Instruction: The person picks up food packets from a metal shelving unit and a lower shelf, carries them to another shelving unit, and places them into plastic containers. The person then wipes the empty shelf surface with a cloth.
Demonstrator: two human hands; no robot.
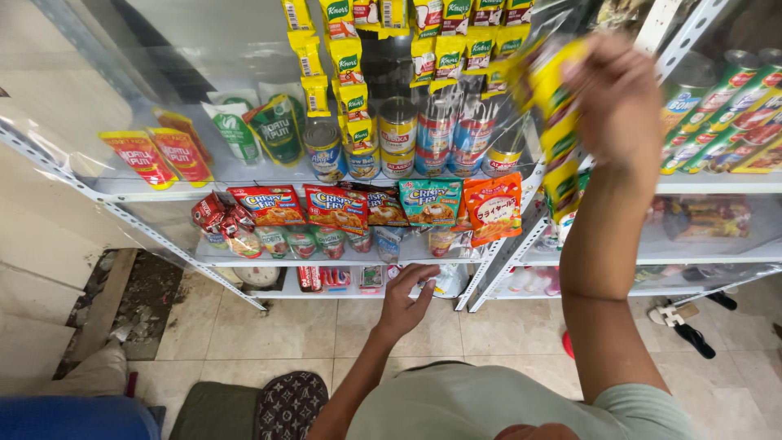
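Right hand (619,102) raised high at the upright post of the shelf rack (521,244), fingers closed around the top of a strip of sachets (558,122). Strip is yellow with green and red patches, glossy, several small packets joined end to end; it hangs straight down from the fist along the post, its lower end reaching just past the second shelf board. Upper part blurred, so fine detail cannot be made out.

Left hand (405,303) low, near the foot of the same post, fingers loosely curled and part open, holding nothing that shows; fingertips close to a white object (444,281) on the bottom shelf, contact cannot be told.

Left of the post: more yellow sachet strips (350,65) hang from the top, tin cans (399,134) stand in a row below them, flat seasoning packets (338,208) lean along the next shelf down. Right of the post: green tins (717,114) lie stacked on their sides.

Tiled floor (277,326) under the rack; sandals (680,322) lie on it to the right of the post
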